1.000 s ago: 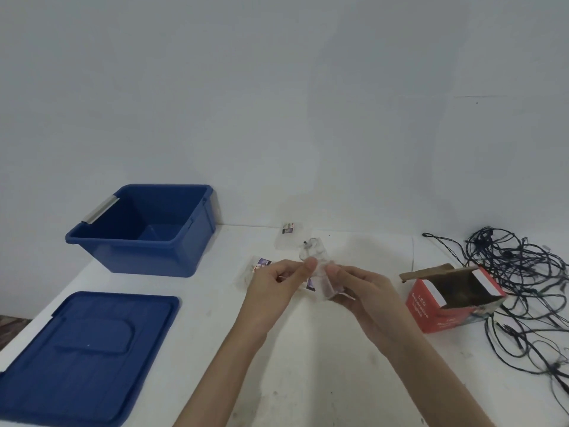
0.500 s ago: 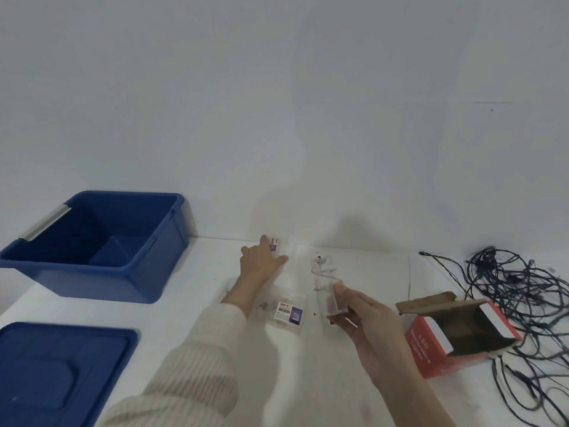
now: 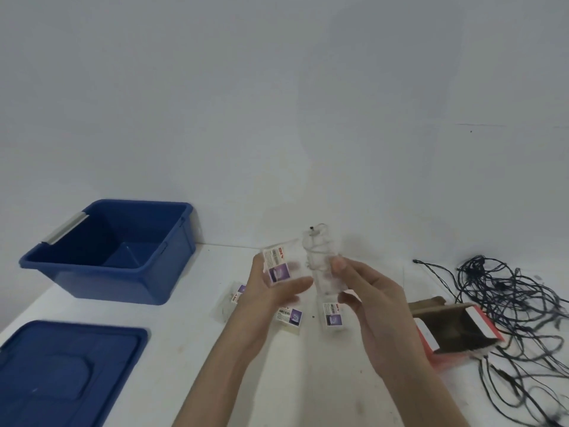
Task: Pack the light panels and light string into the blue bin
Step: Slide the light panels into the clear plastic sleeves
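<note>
A clear, purple-labelled light panel pack [image 3: 324,280] stands upright in the grip of the right hand [image 3: 372,300]; the left hand [image 3: 264,295] holds a second pack [image 3: 277,266].

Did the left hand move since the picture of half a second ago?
Yes. The left hand has drawn back from the table's far edge toward the person, now holding a small packet.

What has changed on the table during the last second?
The left hand let go of the long packet, reached to the wall, and came back holding a small packet from there. The right hand still holds the long packet. Bin, lid, box and string stayed put.
</note>
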The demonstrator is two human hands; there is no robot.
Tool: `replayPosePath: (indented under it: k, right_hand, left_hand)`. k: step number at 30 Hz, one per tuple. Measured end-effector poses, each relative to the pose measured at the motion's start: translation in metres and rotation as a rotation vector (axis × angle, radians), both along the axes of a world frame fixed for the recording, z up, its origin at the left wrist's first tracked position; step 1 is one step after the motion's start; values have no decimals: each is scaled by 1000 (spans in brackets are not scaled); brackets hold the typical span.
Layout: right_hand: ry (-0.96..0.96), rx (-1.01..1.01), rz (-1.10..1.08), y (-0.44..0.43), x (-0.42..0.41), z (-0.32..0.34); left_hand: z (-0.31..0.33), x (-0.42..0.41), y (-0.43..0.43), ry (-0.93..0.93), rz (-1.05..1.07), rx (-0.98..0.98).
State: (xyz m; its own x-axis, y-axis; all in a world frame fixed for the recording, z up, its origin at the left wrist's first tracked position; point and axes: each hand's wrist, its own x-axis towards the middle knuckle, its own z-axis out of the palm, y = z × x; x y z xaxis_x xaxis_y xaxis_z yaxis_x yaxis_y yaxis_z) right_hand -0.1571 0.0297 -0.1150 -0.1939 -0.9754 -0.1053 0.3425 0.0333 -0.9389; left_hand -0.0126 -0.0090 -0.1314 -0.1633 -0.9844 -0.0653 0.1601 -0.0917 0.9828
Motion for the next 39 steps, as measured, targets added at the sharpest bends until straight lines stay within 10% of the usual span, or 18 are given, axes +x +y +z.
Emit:
replayPosePath:
  k: [19,39]
  right_hand:
    - [166,-130,-254,66,29,9]
    - [586,-280,-255,84,37,8]
  left_hand:
    - [28,0,87,326,79,-22]
    - [31,-7,104,121,116,-104]
